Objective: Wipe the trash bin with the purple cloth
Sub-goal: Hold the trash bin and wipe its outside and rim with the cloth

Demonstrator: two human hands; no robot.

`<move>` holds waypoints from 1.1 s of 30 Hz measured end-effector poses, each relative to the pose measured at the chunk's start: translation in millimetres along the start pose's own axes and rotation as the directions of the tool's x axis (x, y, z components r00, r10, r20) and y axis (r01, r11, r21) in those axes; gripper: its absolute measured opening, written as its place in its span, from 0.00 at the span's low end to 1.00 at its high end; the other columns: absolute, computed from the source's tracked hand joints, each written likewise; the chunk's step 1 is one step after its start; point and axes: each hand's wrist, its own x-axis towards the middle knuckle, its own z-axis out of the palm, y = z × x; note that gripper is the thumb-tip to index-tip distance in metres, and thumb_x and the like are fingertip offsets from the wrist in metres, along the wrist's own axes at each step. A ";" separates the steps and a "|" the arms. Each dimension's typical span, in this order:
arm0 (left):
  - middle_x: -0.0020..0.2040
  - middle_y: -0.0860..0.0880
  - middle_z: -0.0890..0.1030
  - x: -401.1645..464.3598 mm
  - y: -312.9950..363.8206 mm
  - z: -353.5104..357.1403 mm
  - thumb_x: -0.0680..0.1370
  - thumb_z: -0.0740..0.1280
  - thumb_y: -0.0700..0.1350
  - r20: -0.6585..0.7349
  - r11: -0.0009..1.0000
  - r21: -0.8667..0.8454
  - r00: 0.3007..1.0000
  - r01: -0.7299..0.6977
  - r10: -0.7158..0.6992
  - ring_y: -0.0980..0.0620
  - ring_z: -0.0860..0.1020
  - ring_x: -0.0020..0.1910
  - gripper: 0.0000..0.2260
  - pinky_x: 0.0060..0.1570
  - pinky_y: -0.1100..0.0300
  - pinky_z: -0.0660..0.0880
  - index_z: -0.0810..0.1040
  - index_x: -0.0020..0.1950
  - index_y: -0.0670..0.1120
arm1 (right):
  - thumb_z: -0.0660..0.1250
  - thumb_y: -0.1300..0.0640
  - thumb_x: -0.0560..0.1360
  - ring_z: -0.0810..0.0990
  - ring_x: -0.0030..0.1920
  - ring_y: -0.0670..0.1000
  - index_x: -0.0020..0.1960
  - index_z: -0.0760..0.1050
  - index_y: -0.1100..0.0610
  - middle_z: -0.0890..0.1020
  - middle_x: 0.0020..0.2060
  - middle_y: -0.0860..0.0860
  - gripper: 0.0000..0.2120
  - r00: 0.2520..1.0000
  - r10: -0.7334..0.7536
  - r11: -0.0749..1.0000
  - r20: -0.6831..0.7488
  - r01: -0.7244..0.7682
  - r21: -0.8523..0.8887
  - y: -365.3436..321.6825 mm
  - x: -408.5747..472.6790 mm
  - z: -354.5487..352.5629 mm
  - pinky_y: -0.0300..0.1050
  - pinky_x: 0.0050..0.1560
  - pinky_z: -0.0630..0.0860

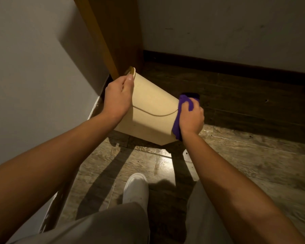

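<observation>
Cream plastic: the trash bin (pixel 151 110) is up off the floor and tipped over, its rim pointing up and away to the left, its base end swung down toward the right.
Bin position: in mid-air between both hands, just in front of the wooden door frame (pixel 111 32), with its shadow on the boards below.
Bin detail: a thin curved seam line runs across the side facing us.
Left hand (pixel 117 96): clamped on the bin near the rim, thumb lying along the near face; the other fingers wrap out of sight round the far edge.
Right hand (pixel 191 118): fist closed around the purple cloth (pixel 180 117), pressing it against the bin's lower right end.
Cloth: bunched above the knuckles, with a tail hanging down past the wrist along the bin's edge.
Dark patch: something black peeks out just behind the cloth; what it is, I can't tell.
Floor (pixel 253 155): glossy wood-look boards, brightly lit near us, deep shadow toward the wall (pixel 227 23).
Below: 1 white shoe (pixel 136 189) planted on the floor, and pale grey trousers (pixel 113 224) at the bottom edge.
</observation>
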 end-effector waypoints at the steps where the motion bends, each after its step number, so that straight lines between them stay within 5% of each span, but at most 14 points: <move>1: 0.47 0.44 0.81 0.8 1.9 -0.2 0.85 0.57 0.53 0.007 1.000 -0.007 1.000 0.014 -0.014 0.55 0.77 0.44 0.16 0.41 0.61 0.71 0.81 0.56 0.45 | 0.56 0.42 0.83 0.79 0.55 0.56 0.72 0.72 0.47 0.79 0.61 0.54 0.21 0.999 0.037 0.999 -0.005 -0.037 -0.001 9.1 2.8 -2.8 0.49 0.52 0.74; 6: 0.55 0.55 0.77 10.1 18.3 1.3 0.81 0.65 0.57 0.202 0.995 -0.040 0.976 0.096 -0.086 0.56 0.76 0.52 0.13 0.42 0.60 0.69 0.78 0.61 0.52 | 0.59 0.43 0.83 0.79 0.61 0.59 0.73 0.71 0.46 0.81 0.62 0.54 0.20 0.966 0.257 0.957 -0.030 -0.250 0.144 33.1 9.8 -11.1 0.50 0.53 0.72; 10: 0.59 0.59 0.77 -1.8 9.4 -16.7 0.85 0.60 0.55 0.471 0.999 0.025 0.882 -0.041 0.025 0.59 0.74 0.58 0.15 0.49 0.58 0.71 0.76 0.70 0.57 | 0.61 0.43 0.82 0.78 0.63 0.58 0.73 0.72 0.45 0.79 0.64 0.53 0.20 0.919 0.395 0.893 -0.016 -0.380 0.240 36.5 6.4 -14.8 0.54 0.57 0.76; 17: 0.48 0.58 0.79 -24.4 -5.3 -2.8 0.86 0.54 0.55 0.263 0.988 0.109 0.962 -0.105 0.073 0.69 0.74 0.46 0.17 0.42 0.61 0.69 0.80 0.53 0.51 | 0.61 0.48 0.83 0.78 0.62 0.55 0.71 0.73 0.44 0.78 0.65 0.51 0.17 0.989 0.122 0.932 0.077 -0.141 0.333 -9.3 -23.1 -5.0 0.58 0.62 0.78; 20: 0.44 0.55 0.80 -28.0 -1.1 7.7 0.86 0.54 0.56 0.168 0.988 0.105 0.981 -0.115 0.097 0.60 0.77 0.45 0.17 0.42 0.59 0.72 0.78 0.46 0.53 | 0.62 0.49 0.83 0.76 0.64 0.51 0.70 0.72 0.42 0.76 0.69 0.49 0.16 0.989 -0.078 0.914 0.123 0.022 0.405 -33.7 -54.6 3.5 0.54 0.63 0.76; 25: 0.42 0.44 0.83 -22.5 -0.2 3.6 0.87 0.52 0.55 0.167 0.992 0.071 0.982 -0.103 0.090 0.46 0.82 0.44 0.23 0.47 0.44 0.79 0.80 0.48 0.43 | 0.61 0.47 0.84 0.69 0.73 0.49 0.75 0.67 0.37 0.63 0.80 0.49 0.20 0.922 -0.368 0.859 0.121 0.287 0.425 -62.6 -91.6 22.7 0.36 0.63 0.69; 29: 0.32 0.56 0.80 -21.7 -4.4 5.9 0.87 0.51 0.54 0.141 0.999 -0.011 0.989 -0.053 0.054 0.61 0.78 0.33 0.23 0.34 0.68 0.73 0.78 0.39 0.50 | 0.59 0.45 0.83 0.67 0.75 0.58 0.77 0.66 0.43 0.64 0.79 0.55 0.22 0.884 -0.468 0.873 0.024 0.457 0.170 -74.7 -108.0 39.3 0.59 0.72 0.70; 33: 0.38 0.46 0.80 -23.3 -13.9 7.5 0.87 0.54 0.53 0.056 1.000 0.009 0.998 -0.007 0.006 0.55 0.78 0.36 0.21 0.37 0.59 0.74 0.78 0.45 0.42 | 0.57 0.41 0.83 0.69 0.73 0.60 0.74 0.71 0.46 0.72 0.74 0.58 0.22 0.899 -0.438 0.899 -0.016 0.438 -0.013 -64.2 -93.1 47.5 0.64 0.76 0.61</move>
